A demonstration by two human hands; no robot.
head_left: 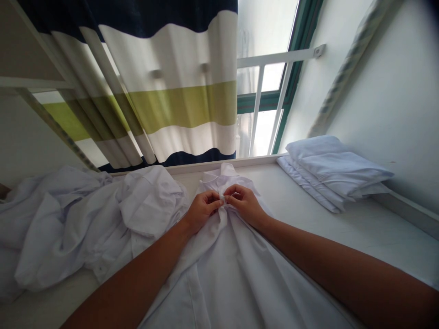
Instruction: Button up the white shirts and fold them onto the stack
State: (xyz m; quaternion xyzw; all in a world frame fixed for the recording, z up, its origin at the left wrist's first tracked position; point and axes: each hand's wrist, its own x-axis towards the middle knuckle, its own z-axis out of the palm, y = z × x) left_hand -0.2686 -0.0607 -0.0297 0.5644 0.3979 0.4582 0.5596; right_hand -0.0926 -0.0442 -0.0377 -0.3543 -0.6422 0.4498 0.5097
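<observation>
White table under window; striped curtain upper left. Left hand & right hand: grip pinched shut on shirt placket, frame ctr.

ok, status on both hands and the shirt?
Left hand and right hand both pinch the white shirt placket just below the collar. Shirt lies front-up on the table. Crumpled shirts left, folded stack right.

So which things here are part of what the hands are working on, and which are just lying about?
In hand:
white shirt, spread flat, collar away from the person
left hand and right hand, pinching the placket just below the collar

Lying about:
heap of crumpled white garments, left
stack of folded white shirts, right
striped curtain
window
</observation>
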